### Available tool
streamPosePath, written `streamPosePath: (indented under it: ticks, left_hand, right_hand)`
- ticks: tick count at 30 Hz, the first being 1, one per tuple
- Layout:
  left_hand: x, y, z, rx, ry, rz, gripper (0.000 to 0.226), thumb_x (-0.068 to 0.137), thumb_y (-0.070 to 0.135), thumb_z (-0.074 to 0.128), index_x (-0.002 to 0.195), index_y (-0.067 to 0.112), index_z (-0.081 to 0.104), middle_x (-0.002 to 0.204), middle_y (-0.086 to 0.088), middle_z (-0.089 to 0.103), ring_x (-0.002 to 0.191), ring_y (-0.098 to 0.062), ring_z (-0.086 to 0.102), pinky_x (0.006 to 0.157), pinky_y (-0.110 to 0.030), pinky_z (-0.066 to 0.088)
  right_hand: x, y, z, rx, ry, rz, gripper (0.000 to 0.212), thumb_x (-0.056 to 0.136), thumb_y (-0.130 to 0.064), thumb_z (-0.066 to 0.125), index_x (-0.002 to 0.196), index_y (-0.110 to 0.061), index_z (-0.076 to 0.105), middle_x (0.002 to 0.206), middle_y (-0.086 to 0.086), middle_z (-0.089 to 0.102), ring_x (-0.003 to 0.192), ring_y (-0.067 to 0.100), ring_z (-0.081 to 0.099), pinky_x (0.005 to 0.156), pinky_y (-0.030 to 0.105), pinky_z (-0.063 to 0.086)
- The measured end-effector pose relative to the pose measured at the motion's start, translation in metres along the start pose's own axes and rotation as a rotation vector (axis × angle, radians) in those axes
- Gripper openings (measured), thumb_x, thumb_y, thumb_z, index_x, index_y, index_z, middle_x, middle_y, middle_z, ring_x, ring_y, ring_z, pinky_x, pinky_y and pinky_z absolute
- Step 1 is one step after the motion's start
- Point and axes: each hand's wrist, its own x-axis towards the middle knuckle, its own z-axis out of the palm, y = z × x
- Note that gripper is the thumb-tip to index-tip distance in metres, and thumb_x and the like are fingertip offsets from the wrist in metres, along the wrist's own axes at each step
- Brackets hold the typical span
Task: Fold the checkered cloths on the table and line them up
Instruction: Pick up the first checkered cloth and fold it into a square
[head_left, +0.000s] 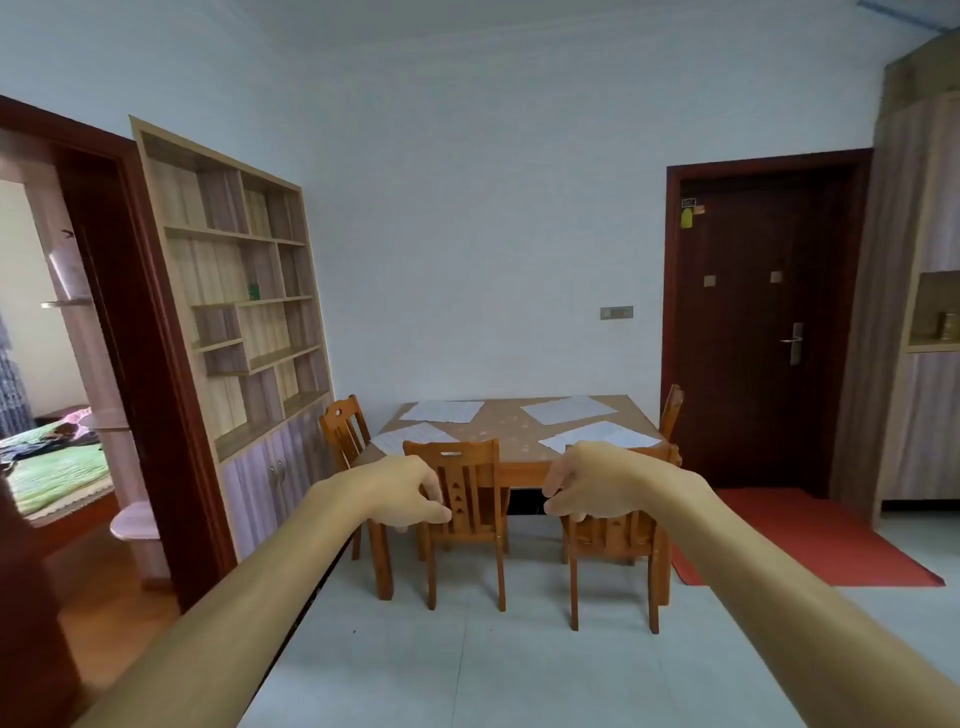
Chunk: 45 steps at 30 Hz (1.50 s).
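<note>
Several pale checkered cloths lie spread flat on the wooden table (511, 431) across the room: one at the far left (442, 410), one at the far right (569, 409), one at the near left (413, 436), one at the near right (597, 435). I stand well back from the table with both arms stretched forward. My left hand (410, 493) and my right hand (587, 486) hang in the air with loosely curled fingers and hold nothing. Neither hand touches a cloth.
Two wooden chairs (465, 499) (613, 540) stand pushed in at the table's near side, with another chair at each end. A tall shelf unit (244, 312) lines the left wall. A dark door (753, 322) and a red mat (789, 535) are at the right.
</note>
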Motion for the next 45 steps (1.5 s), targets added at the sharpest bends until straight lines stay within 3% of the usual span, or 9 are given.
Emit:
streamPosePath:
  ticks: [3,10,17,20,28,37,45]
  left_hand:
    - [0.016,-0.009,0.001,0.001,0.0,-0.005,0.037,0.096,0.047,0.057,0.124,0.023,0.062,0.089,0.013,0.056,0.089,-0.01,0.071,0.093,-0.033,0.055]
    - [0.07,-0.056,-0.008,-0.004,0.004,-0.008,0.038,0.096,0.047,0.058,0.126,0.023,0.061,0.1,0.007,0.062,0.089,-0.01,0.071,0.092,-0.034,0.057]
    - [0.123,-0.137,-0.03,-0.01,0.02,-0.026,0.04,0.095,0.05,0.058,0.127,0.026,0.06,0.12,0.003,0.064,0.087,-0.008,0.07,0.088,-0.031,0.058]
    - [0.138,-0.171,-0.037,-0.013,0.023,-0.041,0.042,0.096,0.049,0.057,0.129,0.024,0.06,0.119,0.001,0.066,0.087,-0.009,0.071,0.089,-0.031,0.057]
    - [0.167,-0.253,-0.036,-0.073,-0.045,-0.101,0.041,0.096,0.048,0.058,0.129,0.023,0.06,0.121,0.0,0.066,0.09,-0.011,0.07,0.093,-0.036,0.057]
    - [0.221,-0.329,-0.037,-0.096,-0.073,-0.176,0.044,0.095,0.048,0.059,0.129,0.019,0.061,0.121,-0.001,0.067,0.091,-0.013,0.072,0.094,-0.037,0.055]
    - [0.323,-0.382,-0.075,-0.063,-0.087,-0.227,0.042,0.094,0.048,0.06,0.127,0.022,0.061,0.122,0.0,0.065,0.085,-0.01,0.07,0.093,-0.036,0.056]
  right_hand:
    - [0.022,0.001,0.001,0.022,0.008,-0.002,0.025,0.093,-0.032,0.062,0.115,-0.025,0.072,0.087,-0.006,0.073,0.085,0.009,0.066,0.094,0.034,0.054]
    - [0.086,-0.019,0.007,-0.028,-0.028,-0.006,0.025,0.096,-0.031,0.058,0.117,-0.022,0.069,0.093,0.0,0.076,0.093,0.012,0.068,0.091,0.029,0.051]
    - [0.175,-0.054,0.009,-0.058,-0.031,-0.012,0.02,0.095,-0.031,0.058,0.105,-0.022,0.073,0.089,-0.003,0.075,0.085,0.009,0.066,0.084,0.028,0.05]
    - [0.21,-0.073,0.014,-0.07,-0.049,-0.021,0.02,0.094,-0.032,0.058,0.103,-0.023,0.073,0.089,-0.002,0.075,0.086,0.009,0.067,0.079,0.026,0.05]
    - [0.305,-0.115,0.045,-0.086,-0.129,-0.112,0.024,0.094,-0.037,0.06,0.112,-0.025,0.071,0.088,-0.009,0.075,0.087,0.005,0.069,0.093,0.03,0.052]
    - [0.416,-0.15,0.069,-0.038,-0.197,-0.233,0.024,0.095,-0.036,0.059,0.115,-0.024,0.068,0.093,-0.005,0.075,0.088,0.008,0.07,0.091,0.03,0.055]
    - [0.548,-0.137,0.069,0.023,-0.213,-0.264,0.027,0.095,-0.035,0.061,0.117,-0.021,0.068,0.087,-0.01,0.071,0.082,0.001,0.069,0.073,0.017,0.053]
